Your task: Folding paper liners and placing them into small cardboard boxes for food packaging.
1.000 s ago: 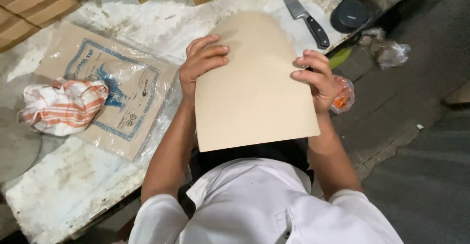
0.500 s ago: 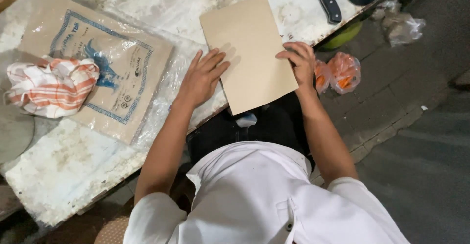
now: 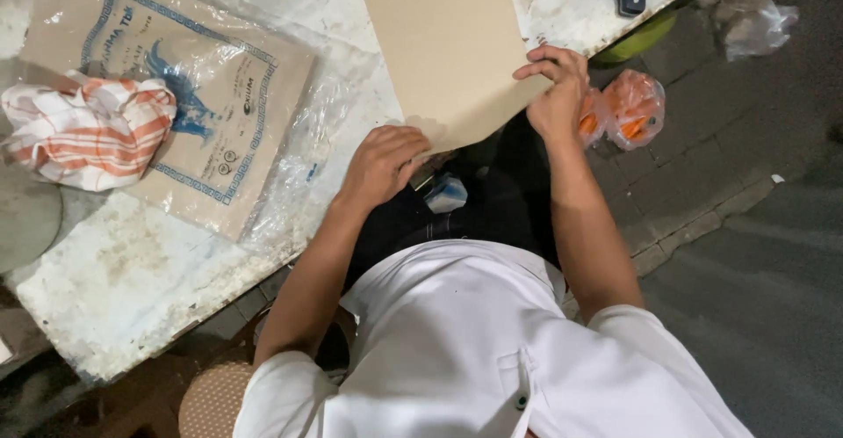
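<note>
The brown sheet (image 3: pixel 452 51) lies on the table (image 3: pixel 132 262), near edge overhanging. It looks light, thin and easily creased; best held by the edges. Left hand (image 3: pixel 382 164) pinches its 7 o'clock corner, right hand (image 3: pixel 555 86) its 4 o'clock edge.

Gripped tan paper sheet (image 3: pixel 452 47) at twelve o'clock: left hand (image 3: pixel 382 164) near corner, right hand (image 3: pixel 555 86) right edge, over tabletop (image 3: pixel 132 271).

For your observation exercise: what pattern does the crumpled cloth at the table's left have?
White with orange-red stripes forming a loose check, the cloth shows best in the head view.
</note>
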